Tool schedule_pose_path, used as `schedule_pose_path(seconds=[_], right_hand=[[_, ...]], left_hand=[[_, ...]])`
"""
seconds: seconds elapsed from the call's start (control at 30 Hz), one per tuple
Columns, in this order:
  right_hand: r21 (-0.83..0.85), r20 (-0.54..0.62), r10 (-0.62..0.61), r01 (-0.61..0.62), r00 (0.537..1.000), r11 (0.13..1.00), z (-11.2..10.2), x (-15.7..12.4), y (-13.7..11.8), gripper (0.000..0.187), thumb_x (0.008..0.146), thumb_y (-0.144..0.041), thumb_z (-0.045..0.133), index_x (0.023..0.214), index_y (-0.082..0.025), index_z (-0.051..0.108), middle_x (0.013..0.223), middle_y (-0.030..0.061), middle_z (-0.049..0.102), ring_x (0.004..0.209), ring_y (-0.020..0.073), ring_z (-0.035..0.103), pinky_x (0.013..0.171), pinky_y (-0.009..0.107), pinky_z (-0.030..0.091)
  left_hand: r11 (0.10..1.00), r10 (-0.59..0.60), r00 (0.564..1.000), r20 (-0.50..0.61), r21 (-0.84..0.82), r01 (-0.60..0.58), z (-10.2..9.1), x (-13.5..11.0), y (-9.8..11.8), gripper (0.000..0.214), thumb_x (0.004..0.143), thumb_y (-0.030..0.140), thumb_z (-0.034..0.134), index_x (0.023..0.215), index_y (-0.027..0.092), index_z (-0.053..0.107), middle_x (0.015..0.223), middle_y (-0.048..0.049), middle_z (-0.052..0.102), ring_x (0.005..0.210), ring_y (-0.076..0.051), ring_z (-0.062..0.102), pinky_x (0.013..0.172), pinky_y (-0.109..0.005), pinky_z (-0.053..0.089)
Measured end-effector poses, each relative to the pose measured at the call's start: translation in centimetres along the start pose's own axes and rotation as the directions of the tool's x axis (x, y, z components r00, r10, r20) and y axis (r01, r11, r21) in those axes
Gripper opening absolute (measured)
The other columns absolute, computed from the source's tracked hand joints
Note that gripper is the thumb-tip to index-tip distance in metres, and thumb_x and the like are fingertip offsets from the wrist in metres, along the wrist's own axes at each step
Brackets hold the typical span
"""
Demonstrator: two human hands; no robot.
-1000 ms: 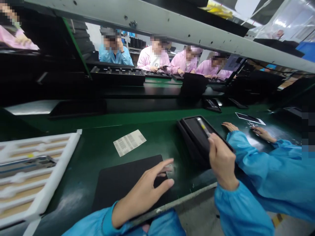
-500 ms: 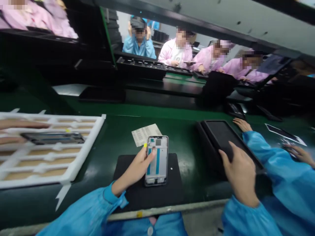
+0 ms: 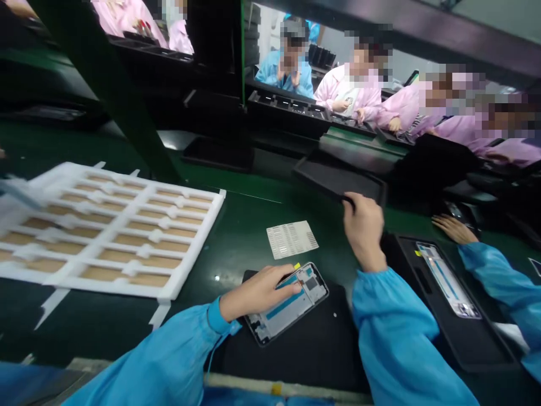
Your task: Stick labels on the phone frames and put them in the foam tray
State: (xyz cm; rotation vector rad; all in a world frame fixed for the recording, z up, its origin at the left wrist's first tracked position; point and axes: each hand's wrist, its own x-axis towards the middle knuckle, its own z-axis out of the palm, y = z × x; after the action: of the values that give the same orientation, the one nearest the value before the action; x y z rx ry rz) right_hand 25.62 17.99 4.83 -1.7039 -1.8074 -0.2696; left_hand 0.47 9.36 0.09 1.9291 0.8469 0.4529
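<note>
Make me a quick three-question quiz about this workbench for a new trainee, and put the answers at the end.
1. Which of the person's own hands grips a black tray?
2. True or false: the paper sheet lies on the green table, apart from the white rack.
3. The left hand holds: A) a cup, B) a phone frame, C) a screwdriver.

Key: 1. The right hand. 2. True. 3. B.
</note>
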Motion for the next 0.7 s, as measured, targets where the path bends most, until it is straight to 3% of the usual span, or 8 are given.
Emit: schedule_pose_path(seconds=[0.1, 0.2, 0.3, 0.43, 0.57, 0.7], right_hand=[[0.122, 0.129, -0.089, 0.074, 0.988, 0.990, 6.0, 1.5, -1.0, 0.030, 0.091, -0.018, 0.045, 0.113, -0.012, 0.065, 0.121, 0.0176, 0.066, 0.116, 0.0310, 0.057, 0.103, 0.050, 0.039], [0.226, 0.232, -0.148, 0.094, 0.961, 0.970, 8.8, 0.1, -1.3, 0.028, 0.091, -0.023, 0.048, 0.110, -0.015, 0.067, 0.113, 0.0146, 0.070, 0.109, 0.0295, 0.062, 0.097, 0.047, 0.046], [0.323, 0.356, -0.213, 0.094, 0.910, 0.942, 8.5, -1.9, -0.2, 0.023, 0.092, -0.029, 0.051, 0.103, -0.020, 0.069, 0.104, 0.0094, 0.073, 0.098, 0.0262, 0.067, 0.090, 0.043, 0.052], [0.393, 0.468, -0.265, 0.071, 0.843, 0.917, 6.1, -3.7, 2.0, 0.016, 0.090, -0.034, 0.058, 0.095, -0.024, 0.070, 0.104, 0.0067, 0.072, 0.100, 0.0253, 0.066, 0.092, 0.043, 0.052], [0.419, 0.499, -0.251, 0.022, 0.829, 0.908, 4.6, -5.5, 3.3, 0.015, 0.090, -0.036, 0.060, 0.094, -0.024, 0.069, 0.115, 0.0079, 0.070, 0.109, 0.0260, 0.064, 0.098, 0.046, 0.050], [0.440, 0.491, -0.225, -0.017, 0.842, 0.898, 4.4, -7.0, 3.6, 0.018, 0.091, -0.036, 0.058, 0.100, -0.024, 0.066, 0.126, 0.0097, 0.065, 0.119, 0.0262, 0.060, 0.103, 0.048, 0.047]], left_hand=[[0.997, 0.046, 0.999, -0.025, 0.070, -0.044, -0.3, 0.0, -0.5, 0.038, 0.097, 0.048, 0.050, 0.124, 0.023, 0.057, 0.141, -0.0106, 0.055, 0.137, -0.032, 0.044, 0.114, -0.048, 0.030], [0.991, 0.050, 0.999, 0.022, 0.124, -0.052, -0.3, 0.1, -1.2, 0.035, 0.098, 0.048, 0.048, 0.118, 0.021, 0.059, 0.158, -0.0098, 0.032, 0.150, -0.031, 0.018, 0.122, -0.055, 0.010], [0.980, 0.010, 1.000, 0.018, 0.198, -0.013, -0.2, 0.0, -1.8, 0.035, 0.098, 0.047, 0.048, 0.113, 0.018, 0.060, 0.158, -0.0143, 0.030, 0.150, -0.030, 0.018, 0.122, -0.056, 0.010], [0.964, -0.017, 0.999, -0.028, 0.265, 0.024, 0.1, -0.2, -2.2, 0.032, 0.099, 0.043, 0.047, 0.114, 0.017, 0.059, 0.154, -0.0149, 0.038, 0.149, -0.029, 0.023, 0.122, -0.058, 0.010], [0.959, -0.025, 0.999, -0.024, 0.281, 0.031, 0.1, -0.1, -2.3, 0.030, 0.100, 0.042, 0.047, 0.114, 0.018, 0.059, 0.152, -0.0129, 0.042, 0.148, -0.027, 0.026, 0.120, -0.059, 0.013], [0.959, -0.015, 1.000, -0.027, 0.281, 0.022, 0.1, 0.1, -2.3, 0.031, 0.100, 0.044, 0.045, 0.116, 0.021, 0.058, 0.151, -0.0117, 0.044, 0.147, -0.027, 0.028, 0.120, -0.059, 0.014]])
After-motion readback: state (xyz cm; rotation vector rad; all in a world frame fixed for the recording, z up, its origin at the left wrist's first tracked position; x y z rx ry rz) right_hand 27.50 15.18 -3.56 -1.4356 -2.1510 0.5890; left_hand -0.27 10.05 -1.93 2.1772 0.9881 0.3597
